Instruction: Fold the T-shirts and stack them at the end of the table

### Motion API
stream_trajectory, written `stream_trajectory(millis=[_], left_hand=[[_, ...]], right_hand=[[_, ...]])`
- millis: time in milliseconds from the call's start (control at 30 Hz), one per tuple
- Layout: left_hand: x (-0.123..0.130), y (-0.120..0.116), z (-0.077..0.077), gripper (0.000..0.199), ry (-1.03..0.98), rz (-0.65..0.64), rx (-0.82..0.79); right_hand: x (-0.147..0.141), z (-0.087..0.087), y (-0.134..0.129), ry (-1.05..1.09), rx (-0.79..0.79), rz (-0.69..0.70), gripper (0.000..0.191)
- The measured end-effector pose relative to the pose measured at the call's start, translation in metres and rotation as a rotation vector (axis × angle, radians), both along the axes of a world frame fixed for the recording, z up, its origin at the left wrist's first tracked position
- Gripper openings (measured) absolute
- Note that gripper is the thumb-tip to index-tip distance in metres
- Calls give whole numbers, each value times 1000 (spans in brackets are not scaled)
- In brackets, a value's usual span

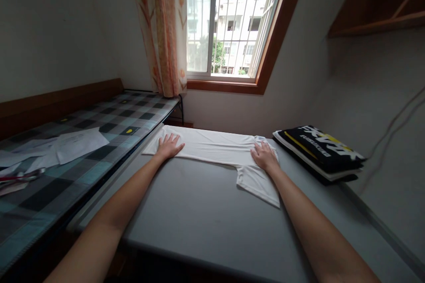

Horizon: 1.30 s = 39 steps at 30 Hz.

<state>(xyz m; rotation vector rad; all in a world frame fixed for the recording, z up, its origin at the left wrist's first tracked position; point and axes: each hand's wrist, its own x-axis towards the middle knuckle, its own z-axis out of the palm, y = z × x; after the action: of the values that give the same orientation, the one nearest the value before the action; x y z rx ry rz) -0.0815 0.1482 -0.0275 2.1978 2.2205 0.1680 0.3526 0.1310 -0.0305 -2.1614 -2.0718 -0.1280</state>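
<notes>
A white T-shirt [212, 143] lies lengthwise across the grey table [199, 203], folded into a long strip. One sleeve sticks out toward me at the right end. My left hand [169, 146] rests flat on the shirt near its left end, fingers spread. At the collar end, my right hand [264, 155] presses on the fabric with its fingers stretched out, just above the sleeve. Part of the collar shows beyond the right fingertips; the palms cover the cloth beneath them.
A stack of folded clothes [318, 150], black with white and yellow print on top, sits at the table's right side by the wall. Left of the table is a bed [142, 115] with a checked cover and loose papers [83, 143]. A barred window and curtain [169, 31] are behind.
</notes>
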Motion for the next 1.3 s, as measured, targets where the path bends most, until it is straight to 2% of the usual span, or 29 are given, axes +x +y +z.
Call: stream_trajectory(millis=[67, 200, 267, 333, 433, 600, 700, 767, 867, 1100, 1300], left_hand=[[-2, -6, -1, 71, -4, 20, 30], [-7, -32, -3, 64, -6, 91, 133], [-8, -45, -4, 57, 13, 55, 256], [-7, -55, -4, 53, 31, -41, 332], [-6, -60, -4, 56, 13, -143, 241], [-10, -56, -3, 73, -24, -59, 22], [-16, -56, -2, 77, -15, -58, -45], [-19, -58, -1, 78, -10, -53, -65], [-22, -61, 0, 79, -7, -31, -76], [-20, -59, 0, 72, -5, -4, 47], [-33, -51, -8, 87, 20, 155, -9]], right_hand=[[2, 0, -9, -25, 49, 21, 55], [15, -3, -32, -66, -31, 43, 55], [22, -5, -43, -72, -51, 31, 57], [29, -6, -53, -71, -48, 28, 58], [34, -6, -62, -39, -68, 70, 57], [31, -4, -66, -20, -29, 111, 58], [28, -2, -67, -30, -131, 97, 62], [28, -1, -69, -26, -209, 80, 65], [30, 1, -71, -17, -236, 71, 66], [34, 0, -69, -7, -87, 61, 62], [33, -4, -70, -21, -182, 3, 70]])
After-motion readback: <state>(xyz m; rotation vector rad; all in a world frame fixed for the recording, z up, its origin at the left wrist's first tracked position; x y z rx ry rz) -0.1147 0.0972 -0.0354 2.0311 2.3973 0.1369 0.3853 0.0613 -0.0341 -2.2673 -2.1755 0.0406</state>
